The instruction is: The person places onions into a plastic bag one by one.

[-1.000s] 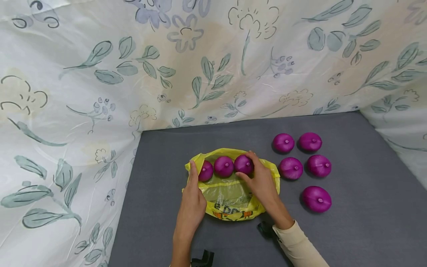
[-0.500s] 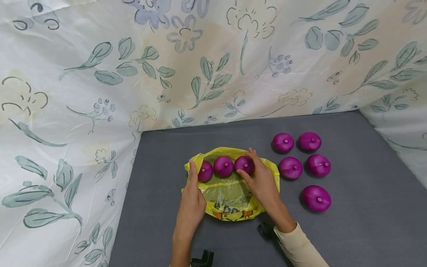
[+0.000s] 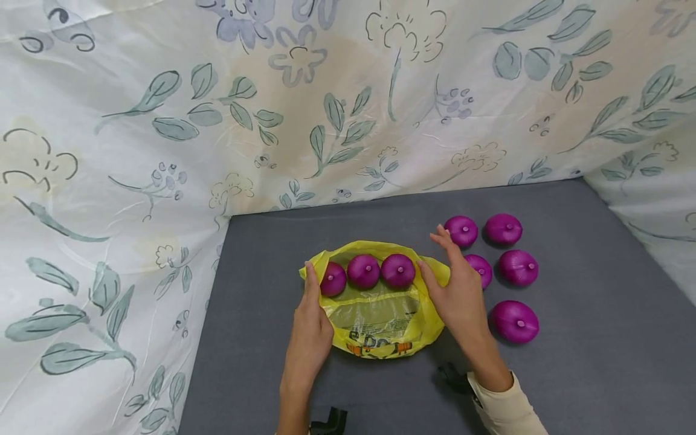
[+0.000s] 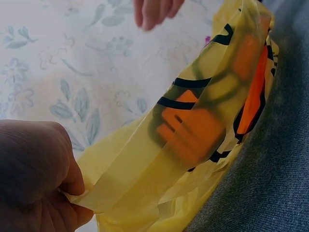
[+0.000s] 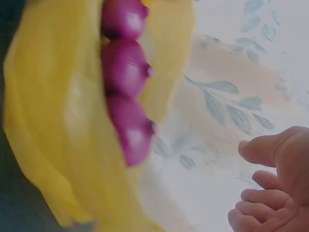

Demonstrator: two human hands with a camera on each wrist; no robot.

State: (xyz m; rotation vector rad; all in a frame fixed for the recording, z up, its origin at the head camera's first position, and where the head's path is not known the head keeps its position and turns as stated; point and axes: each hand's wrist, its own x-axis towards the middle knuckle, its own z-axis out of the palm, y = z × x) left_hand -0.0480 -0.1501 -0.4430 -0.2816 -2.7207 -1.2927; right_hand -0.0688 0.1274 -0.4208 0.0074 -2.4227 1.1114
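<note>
A yellow plastic bag [image 3: 375,353] lies on the grey surface with its mouth spread. Three purple onions sit in a row inside it: a left onion [image 3: 333,279], a middle onion [image 3: 364,271] and a right onion [image 3: 398,270]. My left hand [image 3: 309,335] pinches the bag's left rim between thumb and fingers, as the left wrist view shows on the yellow plastic [image 4: 130,188]. Beside the bag's right rim my right hand [image 3: 461,296] holds nothing, fingers loose and apart from the onions. It partly covers one loose onion [image 3: 481,270].
Further loose onions lie right of the bag: a back one [image 3: 462,231], one at back right [image 3: 502,229], one below it [image 3: 518,268] and a front one [image 3: 515,322]. Floral cloth [image 3: 348,115] rises behind the grey surface [image 3: 244,338] and along its sides.
My right hand has let go of the right onion in the bag and moved right, toward the loose onions. My left hand keeps its place at the rim.
</note>
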